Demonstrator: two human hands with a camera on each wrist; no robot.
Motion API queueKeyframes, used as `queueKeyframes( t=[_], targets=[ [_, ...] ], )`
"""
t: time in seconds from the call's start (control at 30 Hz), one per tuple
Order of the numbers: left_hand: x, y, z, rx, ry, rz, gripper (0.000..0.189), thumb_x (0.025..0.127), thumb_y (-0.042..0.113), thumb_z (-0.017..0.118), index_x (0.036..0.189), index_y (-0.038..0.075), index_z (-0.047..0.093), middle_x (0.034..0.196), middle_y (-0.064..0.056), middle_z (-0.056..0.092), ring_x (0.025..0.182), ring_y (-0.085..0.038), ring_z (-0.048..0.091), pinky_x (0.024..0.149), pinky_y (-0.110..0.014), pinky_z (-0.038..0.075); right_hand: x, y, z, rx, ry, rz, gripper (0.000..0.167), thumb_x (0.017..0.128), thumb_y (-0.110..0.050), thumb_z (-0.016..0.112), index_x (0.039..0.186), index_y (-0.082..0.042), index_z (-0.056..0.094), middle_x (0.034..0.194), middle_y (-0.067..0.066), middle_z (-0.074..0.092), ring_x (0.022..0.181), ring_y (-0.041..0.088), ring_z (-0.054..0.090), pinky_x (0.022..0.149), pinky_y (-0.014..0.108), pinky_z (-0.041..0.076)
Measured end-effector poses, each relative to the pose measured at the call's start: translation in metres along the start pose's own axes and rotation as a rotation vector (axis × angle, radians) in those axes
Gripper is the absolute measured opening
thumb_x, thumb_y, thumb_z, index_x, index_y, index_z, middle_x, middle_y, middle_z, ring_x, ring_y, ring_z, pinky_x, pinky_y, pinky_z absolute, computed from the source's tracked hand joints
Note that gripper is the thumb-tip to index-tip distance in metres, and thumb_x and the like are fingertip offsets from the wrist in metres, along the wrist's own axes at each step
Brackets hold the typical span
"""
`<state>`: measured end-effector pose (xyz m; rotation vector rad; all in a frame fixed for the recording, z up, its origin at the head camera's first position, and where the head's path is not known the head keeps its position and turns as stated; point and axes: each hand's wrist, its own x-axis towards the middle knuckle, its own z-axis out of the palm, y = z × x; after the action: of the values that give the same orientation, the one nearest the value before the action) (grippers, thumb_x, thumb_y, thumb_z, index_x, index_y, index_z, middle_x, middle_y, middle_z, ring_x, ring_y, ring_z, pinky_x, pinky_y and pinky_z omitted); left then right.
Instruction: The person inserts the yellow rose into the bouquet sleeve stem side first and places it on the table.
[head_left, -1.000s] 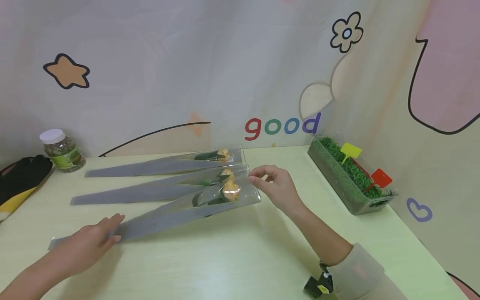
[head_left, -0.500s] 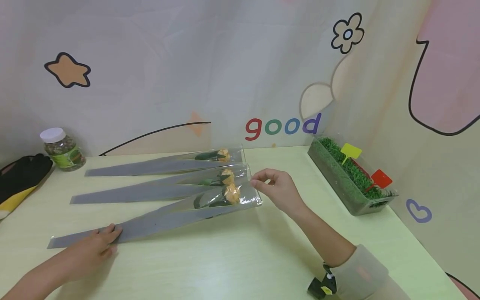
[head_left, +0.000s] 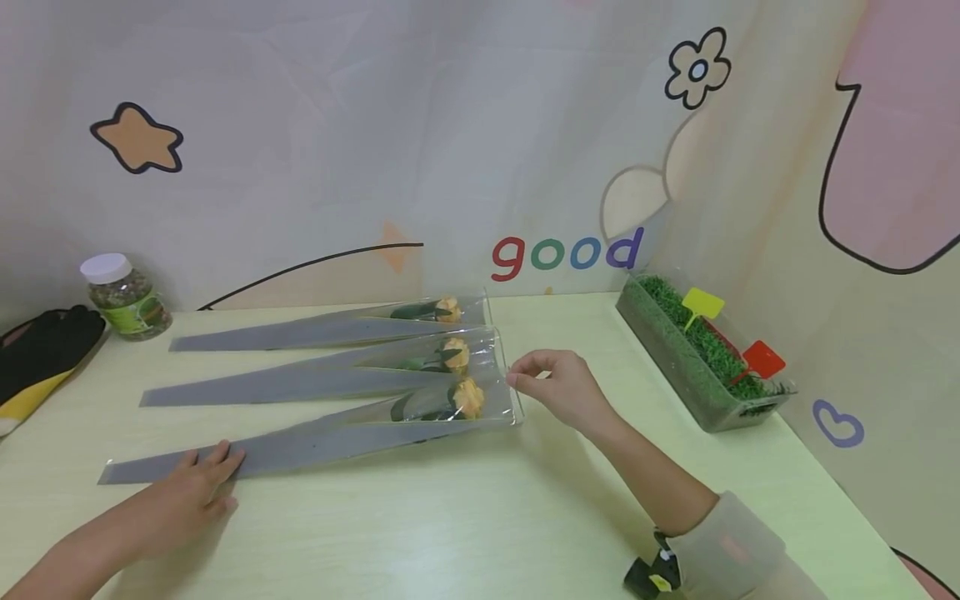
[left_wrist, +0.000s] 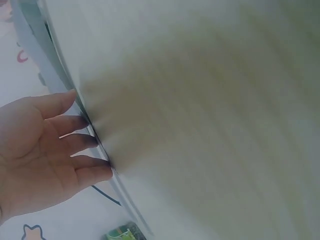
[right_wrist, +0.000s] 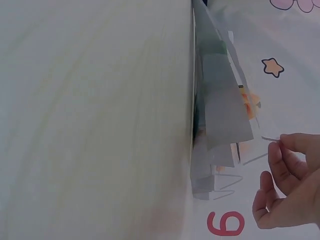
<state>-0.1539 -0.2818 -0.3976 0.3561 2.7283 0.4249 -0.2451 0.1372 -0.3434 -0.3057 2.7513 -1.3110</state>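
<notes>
Three single orange-yellow roses in clear and grey sleeves lie side by side, narrow ends left. The nearest wrapped rose [head_left: 322,450] slants, its flower end overlapping the middle wrapped rose [head_left: 262,383]. Behind them is the far wrapped rose [head_left: 300,335]. My left hand [head_left: 187,504] rests its extended fingertips on the nearest sleeve's narrow part. In the left wrist view, the left hand [left_wrist: 42,150] has its fingers at the sleeve's edge. With thumb and forefinger, my right hand [head_left: 566,392] pinches the nearest sleeve's wide clear edge; the right wrist view shows this right hand [right_wrist: 295,185] pinching too.
A jar with a white lid [head_left: 123,300] and a black-and-yellow cloth item [head_left: 45,358] stand at the left. At right is a clear planter of green grass [head_left: 675,358] with a yellow tag [head_left: 702,303] and a red tag [head_left: 763,358]. A printed curtain [head_left: 337,150] hangs behind the table.
The nearest wrapped rose's flower end has come toward me and lower, along with my right hand. The narrow end shifted slightly away, and my left fingers moved onto the sleeve.
</notes>
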Motion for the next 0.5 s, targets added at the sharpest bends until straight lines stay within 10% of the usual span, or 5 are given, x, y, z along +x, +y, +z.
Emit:
queueKeyframes(
  t=[0.5],
  targets=[
    [0.0033,-0.003,-0.0016,-0.026,0.017,0.02,0.065,0.09,0.022,0.059,0.132,-0.019,0.032,0.135,-0.045,0.016,0.114,-0.069,0.009,0.087,-0.071,0.024,0.0022,0.0088,-0.0023,-0.154,-0.106,0.022,0.009,0.085,-0.014,0.066,0.082,-0.007,0.071,0.08,-0.001,0.065,0.081,0.019,0.055,0.065,0.031,0.046]
  ],
)
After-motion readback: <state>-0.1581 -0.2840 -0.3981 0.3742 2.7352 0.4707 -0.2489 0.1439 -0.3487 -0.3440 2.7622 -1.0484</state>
